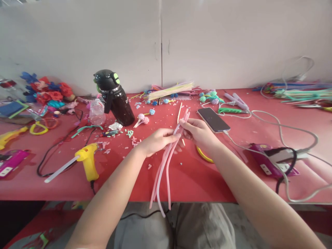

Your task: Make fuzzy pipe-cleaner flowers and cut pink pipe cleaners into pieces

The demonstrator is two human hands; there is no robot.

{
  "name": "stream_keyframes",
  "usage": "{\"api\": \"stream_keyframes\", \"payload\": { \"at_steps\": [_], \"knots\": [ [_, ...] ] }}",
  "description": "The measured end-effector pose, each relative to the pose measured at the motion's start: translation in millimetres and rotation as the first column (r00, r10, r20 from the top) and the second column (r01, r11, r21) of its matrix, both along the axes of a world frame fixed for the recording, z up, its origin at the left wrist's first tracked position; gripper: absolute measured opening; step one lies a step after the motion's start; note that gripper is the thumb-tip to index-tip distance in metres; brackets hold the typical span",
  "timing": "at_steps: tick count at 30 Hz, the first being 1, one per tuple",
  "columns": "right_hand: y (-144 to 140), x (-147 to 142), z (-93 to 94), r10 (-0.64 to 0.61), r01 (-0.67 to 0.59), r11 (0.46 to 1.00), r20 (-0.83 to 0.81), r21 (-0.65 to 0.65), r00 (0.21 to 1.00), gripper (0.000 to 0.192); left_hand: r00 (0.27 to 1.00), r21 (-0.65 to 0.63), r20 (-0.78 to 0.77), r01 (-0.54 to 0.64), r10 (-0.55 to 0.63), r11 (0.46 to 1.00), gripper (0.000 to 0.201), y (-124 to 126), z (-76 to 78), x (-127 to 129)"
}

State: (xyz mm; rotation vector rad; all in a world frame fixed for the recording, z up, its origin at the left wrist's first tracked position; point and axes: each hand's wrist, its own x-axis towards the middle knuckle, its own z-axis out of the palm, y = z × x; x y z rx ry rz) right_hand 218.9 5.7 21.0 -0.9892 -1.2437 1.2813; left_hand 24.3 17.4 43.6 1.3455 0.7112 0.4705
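The bundle of long pale pink chenille stems [166, 162] is over the red table [202, 176] — lower ends hang past its front edge. My left hand [158, 141] and right hand [198, 131] both pinch it. Beside my right hand lies a black smartphone [213, 119].

A long table [197, 180] with a red covering spans the view, its far edge set against a plain pale wall [207, 41] of flat panels joined at a vertical seam [161, 45]. Soft, even light falls across both.
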Motion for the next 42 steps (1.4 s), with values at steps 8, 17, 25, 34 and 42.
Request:
{"api": "stream_keyframes", "payload": {
  "at_steps": [8, 17, 25, 34, 42],
  "knots": [
    [-1.9, -0.9, -1.1, -0.071, 0.067, 0.997, 0.135, 0.037, 0.988, 0.054, 0.959, 0.330, -0.071, -0.238, 0.275, 0.914, 0.037, 5.5, 0.8, -1.6],
    [-0.4, 12.7, 11.6, -0.174, 0.168, 0.983, -0.072, -0.078, 0.982, 0.055, 0.924, 0.080, 0.142, -0.368, 0.355, 0.926, 0.038, 17.2, 4.9, -18.8],
    [-12.4, 11.4, 18.9, 0.125, -0.116, 0.978, 0.038, -0.174, 0.991, 0.051, 0.900, 0.003, 0.155, -0.414, 0.408, 0.910, 0.040, 21.4, 3.5, -21.8],
    [-10.3, -2.5, 1.0, 0.000, -0.008, 0.999, 0.174, 0.047, 0.985, 0.050, 0.904, 0.218, 0.009, -0.418, 0.427, 0.882, 0.046, 13.4, -6.0, -6.0],
    [-14.0, -9.1, 5.3, 0.011, -0.004, 0.999, 0.127, -0.050, 0.992, 0.052, 0.915, 0.193, -0.004, -0.395, 0.403, 0.898, 0.057, 9.3, -2.5, -2.2]
  ]
}}
